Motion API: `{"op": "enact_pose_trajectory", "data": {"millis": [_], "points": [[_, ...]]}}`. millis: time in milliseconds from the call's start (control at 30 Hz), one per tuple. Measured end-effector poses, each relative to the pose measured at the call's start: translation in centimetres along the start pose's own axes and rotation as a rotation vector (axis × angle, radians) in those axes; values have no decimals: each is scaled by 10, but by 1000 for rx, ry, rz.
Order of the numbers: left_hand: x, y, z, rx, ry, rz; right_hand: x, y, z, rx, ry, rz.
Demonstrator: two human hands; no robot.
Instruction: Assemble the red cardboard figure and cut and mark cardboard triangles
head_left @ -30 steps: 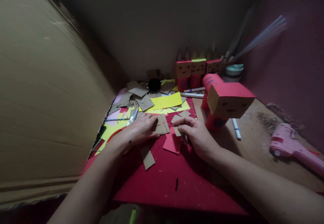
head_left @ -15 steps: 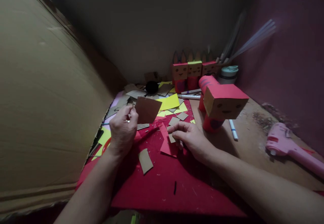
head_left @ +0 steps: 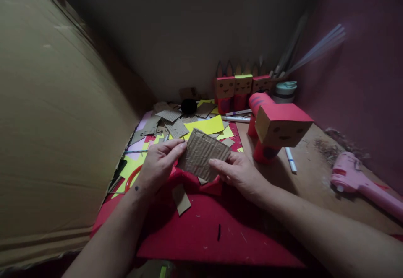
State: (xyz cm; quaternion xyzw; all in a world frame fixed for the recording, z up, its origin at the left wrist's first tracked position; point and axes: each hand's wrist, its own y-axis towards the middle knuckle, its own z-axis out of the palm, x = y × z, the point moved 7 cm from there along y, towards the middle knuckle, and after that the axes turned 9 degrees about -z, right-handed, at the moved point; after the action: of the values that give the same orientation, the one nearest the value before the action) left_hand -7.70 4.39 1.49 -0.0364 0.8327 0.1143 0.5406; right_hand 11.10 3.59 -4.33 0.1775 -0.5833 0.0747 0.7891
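while a red table surface (head_left: 245, 244) stretches beneath and a box-headed figure (head_left: 283, 131) stands to the right, the left hand (head_left: 159, 160) and right hand (head_left: 242, 172) pinch a corrugated cardboard piece (head_left: 203, 154) between them, above a small offcut (head_left: 181, 200). judging or turning the piece seems in hand; next probably calls for light, steady fingertips.

Cannot read a single word, brand, number or sign on the worktop (head_left: 310, 169). Can make out dark marks on a cardboard scrap (head_left: 164, 130) in the heap, too dim and small to decipher. Find no legible label on the held cardboard piece (head_left: 201, 154), the pink glue gun (head_left: 349, 173), the white marker (head_left: 290, 159) or the lidded cup (head_left: 285, 92).
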Motion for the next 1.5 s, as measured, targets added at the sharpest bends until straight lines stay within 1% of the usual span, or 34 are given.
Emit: {"op": "enact_pose_trajectory", "data": {"millis": [33, 100, 167, 200, 233, 267, 333, 367, 400, 433, 500, 567, 600, 667, 700, 767, 833, 867, 1000, 1067, 1133, 1200, 1300, 1400, 1500], "points": [[1, 2, -3, -22, -7, 2, -1, 0, 0, -8, 10, 4], [5, 8, -15, -123, -14, 8, -1, -1, -3, -43, -4, -2], [9, 14, -26, -221, 1, 12, 2, -2, -6, -85, -21, -72], [12, 16, -27, -236, 0, 4, 5, -2, -8, -101, -34, -134], [14, 17, -26, -217, -13, -18, 9, -3, -10, -114, -53, -206], [16, 16, -20, -164, -37, -55, 13, -4, -11, -124, -78, -277], [19, 10, 0, 37, -99, -160, 18, -6, -11, -116, -133, -377], [19, 4, 11, 152, -126, -211, 18, -6, -10, -99, -149, -389], [17, -2, 22, 255, -146, -246, 17, -6, -9, -81, -146, -376], [15, -8, 29, 327, -163, -266, 16, -5, -8, -71, -119, -340], [11, -14, 35, 393, -192, -272, 10, -2, -9, -87, 8, -221], [9, -13, 33, 381, -209, -244, 4, -1, -10, -132, 167, -83], [9, -12, 31, 368, -208, -225, 1, 0, -9, -129, 219, -21], [10, -7, 28, 355, -188, -183, -4, 1, -5, -69, 261, 82], [10, -5, 27, 353, -173, -159, -6, 2, -3, -37, 270, 110], [10, -3, 25, 340, -129, -106, -5, 4, -4, -23, 310, 123], [7, -4, 25, 337, -55, -45, -3, 7, -9, -86, 396, 101], [5, -6, 27, 357, -1, -12, -2, 8, -12, -118, 437, 98], [2, -31, 45, 549, 287, 161, -1, 12, -16, -176, 497, 120], [6, -47, 48, 588, 422, 242, -2, 11, -15, -189, 496, 138], [14, -63, 45, 562, 520, 297, -7, 9, -13, -216, 502, 202], [22, -77, 36, 504, 585, 331, -12, 5, -10, -230, 504, 281], [27, -93, 22, 417, 662, 361, -15, 3, -7, -233, 514, 328], [23, -92, 21, 360, 710, 373, -17, 3, -9, -260, 563, 326], [19, -75, 33, 320, 732, 389, -18, 5, -12, -253, 566, 291]]}}
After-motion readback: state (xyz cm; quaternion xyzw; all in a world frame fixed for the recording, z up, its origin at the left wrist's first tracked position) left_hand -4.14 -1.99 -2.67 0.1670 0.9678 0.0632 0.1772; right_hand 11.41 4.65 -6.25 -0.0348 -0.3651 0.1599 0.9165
